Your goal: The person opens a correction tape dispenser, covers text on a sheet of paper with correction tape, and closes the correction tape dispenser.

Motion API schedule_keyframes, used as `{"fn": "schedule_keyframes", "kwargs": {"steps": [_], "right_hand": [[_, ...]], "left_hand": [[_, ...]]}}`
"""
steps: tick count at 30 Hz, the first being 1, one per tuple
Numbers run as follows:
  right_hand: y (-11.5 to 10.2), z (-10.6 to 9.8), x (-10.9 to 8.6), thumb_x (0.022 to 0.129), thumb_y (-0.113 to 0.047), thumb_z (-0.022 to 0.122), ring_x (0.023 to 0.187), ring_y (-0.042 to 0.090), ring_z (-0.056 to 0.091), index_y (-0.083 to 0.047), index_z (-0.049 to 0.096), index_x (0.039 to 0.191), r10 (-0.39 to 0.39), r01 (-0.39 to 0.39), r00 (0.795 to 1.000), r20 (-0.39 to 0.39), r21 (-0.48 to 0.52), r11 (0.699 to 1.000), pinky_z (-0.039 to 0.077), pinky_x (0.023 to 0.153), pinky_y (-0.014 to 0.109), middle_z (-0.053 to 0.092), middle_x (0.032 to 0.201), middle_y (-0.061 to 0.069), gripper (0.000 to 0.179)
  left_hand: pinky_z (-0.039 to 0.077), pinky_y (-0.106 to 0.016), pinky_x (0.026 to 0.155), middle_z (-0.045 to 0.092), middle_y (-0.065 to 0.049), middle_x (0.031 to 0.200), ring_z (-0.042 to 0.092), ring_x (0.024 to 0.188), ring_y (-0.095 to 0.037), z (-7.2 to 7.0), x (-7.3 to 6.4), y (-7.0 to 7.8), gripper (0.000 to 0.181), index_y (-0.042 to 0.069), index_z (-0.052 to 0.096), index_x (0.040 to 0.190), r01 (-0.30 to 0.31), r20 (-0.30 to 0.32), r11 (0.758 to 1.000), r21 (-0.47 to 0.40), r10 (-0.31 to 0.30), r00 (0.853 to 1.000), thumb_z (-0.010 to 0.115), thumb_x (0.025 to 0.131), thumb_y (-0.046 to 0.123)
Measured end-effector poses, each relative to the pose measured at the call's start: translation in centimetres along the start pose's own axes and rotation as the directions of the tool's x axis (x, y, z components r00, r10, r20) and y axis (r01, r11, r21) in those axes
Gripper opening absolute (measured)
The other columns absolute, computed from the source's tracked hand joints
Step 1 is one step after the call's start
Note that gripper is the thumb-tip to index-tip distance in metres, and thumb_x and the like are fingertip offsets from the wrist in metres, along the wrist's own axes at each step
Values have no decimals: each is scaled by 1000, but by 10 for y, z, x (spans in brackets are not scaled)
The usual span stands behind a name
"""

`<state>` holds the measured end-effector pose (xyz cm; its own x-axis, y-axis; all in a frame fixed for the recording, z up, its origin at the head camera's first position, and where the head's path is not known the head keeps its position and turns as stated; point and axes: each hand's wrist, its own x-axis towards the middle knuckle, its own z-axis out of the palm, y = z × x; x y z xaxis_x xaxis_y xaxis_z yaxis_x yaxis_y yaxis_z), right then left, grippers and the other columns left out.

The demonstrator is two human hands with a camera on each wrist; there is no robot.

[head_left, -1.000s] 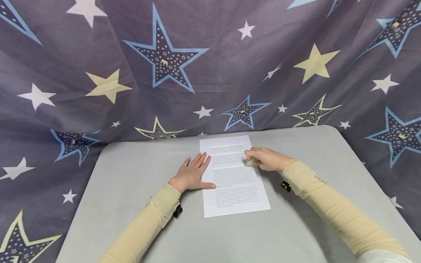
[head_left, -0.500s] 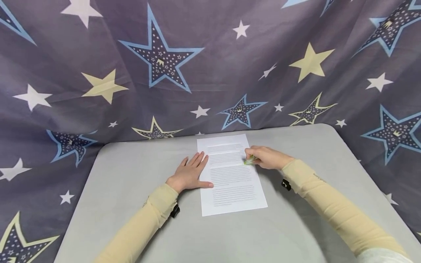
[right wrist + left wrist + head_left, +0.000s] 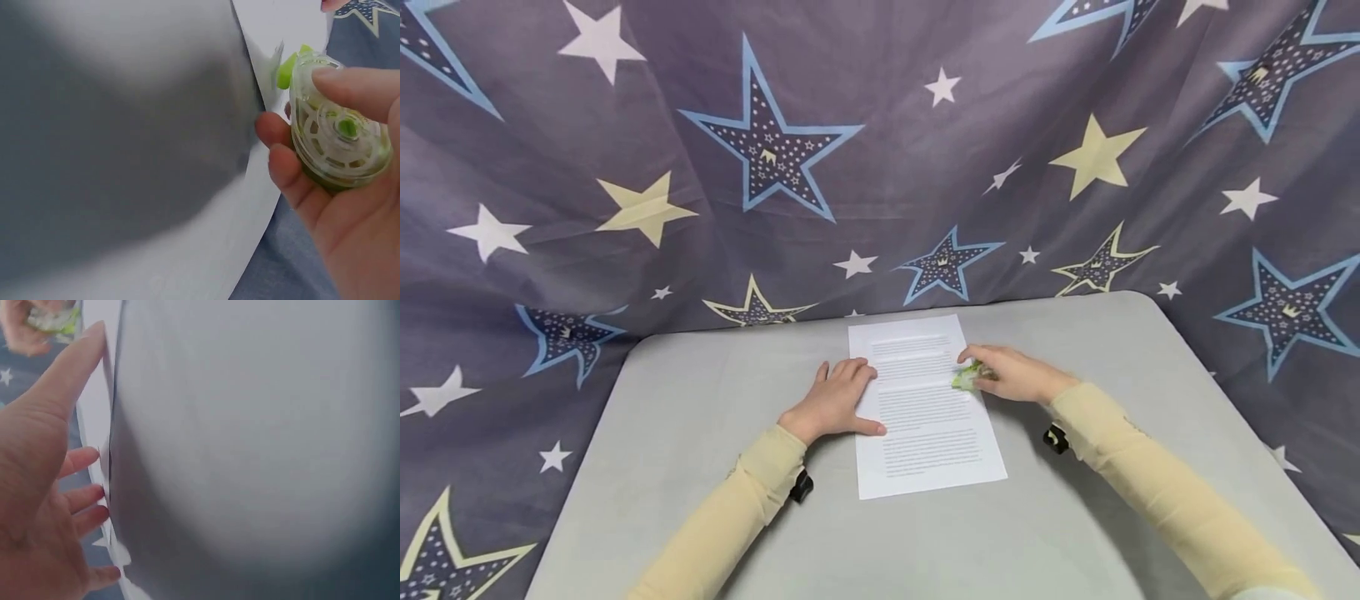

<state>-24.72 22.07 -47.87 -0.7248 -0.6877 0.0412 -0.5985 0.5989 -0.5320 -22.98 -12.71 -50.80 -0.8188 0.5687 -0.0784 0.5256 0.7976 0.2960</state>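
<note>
A printed sheet of paper [image 3: 917, 490] lies on the grey table. My left hand [image 3: 831, 406] rests on its left edge, thumb spread and fingertips on the paper. At the sheet's right edge my right hand [image 3: 1017, 375] holds a correction tape dispenser [image 3: 964, 378]. Seen from the right wrist, the dispenser [image 3: 340, 150] has a clear case, a green hub and a green tip cover [image 3: 287, 72]. The thumb lies on one face, with fingers behind the case. Whether its tip touches the paper is unclear.
The grey tabletop [image 3: 700, 500] extends around the sheet on all sides. Behind it hangs a dark curtain [image 3: 880, 142] printed with stars. Each wrist carries a small black camera, such as the right one [image 3: 1055, 438].
My right fingers have shifted on the correction tape dispenser, and more of its case shows. The left fingers are slightly more bent on the paper. The head view has shifted a little.
</note>
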Motion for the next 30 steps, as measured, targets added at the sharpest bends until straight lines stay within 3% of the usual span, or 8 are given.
{"fn": "schedule_keyframes", "kwargs": {"steps": [4, 10, 15, 17, 20, 24, 27, 30], "right_hand": [[-8, 3, -5, 95, -2, 71, 97, 19, 66, -5, 67, 115, 17, -21, 999, 42, 96, 995, 56, 91, 43, 71, 109, 5, 21], [-30, 10, -11, 95, -5, 71, 105, 21, 65, -11, 69, 116, -22, 13, 999, 40, 204, 979, 52, 98, 47, 71, 110, -1, 23], [-46, 15, -11, 97, -12, 74, 99, 13, 68, -17, 72, 116, -70, 61, 997, 37, 208, 976, 55, 92, 41, 74, 107, -8, 20], [-54, 16, -11, 97, -13, 74, 97, 10, 67, -18, 71, 116, -87, 75, 995, 44, 210, 975, 56, 91, 40, 74, 106, -9, 20], [-66, 17, -11, 98, -13, 73, 98, 10, 67, -17, 68, 116, -99, 86, 994, 54, 211, 974, 56, 91, 41, 72, 107, -8, 20], [-80, 17, -12, 98, -11, 72, 103, 14, 67, -15, 62, 115, -102, 89, 993, 52, 202, 975, 56, 95, 42, 69, 107, -7, 20], [-89, 19, -13, 98, -10, 72, 105, 15, 67, -15, 60, 113, -106, 92, 993, 54, 214, 972, 56, 95, 39, 69, 106, -6, 20], [-96, 20, -14, 98, -9, 71, 97, 13, 65, -14, 58, 112, -119, 103, 991, 55, 227, 968, 57, 87, 34, 69, 104, -4, 20]], "left_hand": [[29, -67, 114, 51, -17, 141, 46, 133, -38, 1, -4, 0, 84, 6, 56, 138, -27, -41, 999, -33, 25, 999, 88, 78, 55], [24, -70, 116, 57, -10, 131, 50, 128, -34, -2, -9, 5, 71, 11, 63, 131, -33, -65, 999, -29, 31, 997, 87, 79, 52], [36, -58, 111, 67, -2, 113, 60, 111, -23, 0, -12, 12, 49, 16, 71, 113, -124, -179, 987, -106, 103, 978, 89, 79, 48], [45, -48, 102, 70, -1, 106, 64, 102, -21, 2, -14, 18, 43, 14, 72, 108, -182, -231, 965, -190, 136, 963, 89, 81, 43], [53, -41, 91, 73, -5, 102, 68, 95, -21, 3, -20, 31, 39, 8, 72, 108, -252, -260, 902, -350, 165, 951, 89, 84, 34], [56, -37, 87, 74, -3, 98, 70, 92, -19, 4, -25, 47, 36, 6, 72, 109, -265, -235, 825, -499, 165, 958, 88, 86, 31], [58, -36, 84, 74, 1, 93, 71, 88, -17, 5, -28, 57, 31, 10, 73, 106, -266, -219, 800, -537, 172, 960, 87, 87, 30], [58, -37, 82, 73, 5, 89, 70, 84, -14, 7, -29, 63, 25, 14, 73, 101, -282, -225, 790, -545, 187, 956, 86, 88, 30]]}}
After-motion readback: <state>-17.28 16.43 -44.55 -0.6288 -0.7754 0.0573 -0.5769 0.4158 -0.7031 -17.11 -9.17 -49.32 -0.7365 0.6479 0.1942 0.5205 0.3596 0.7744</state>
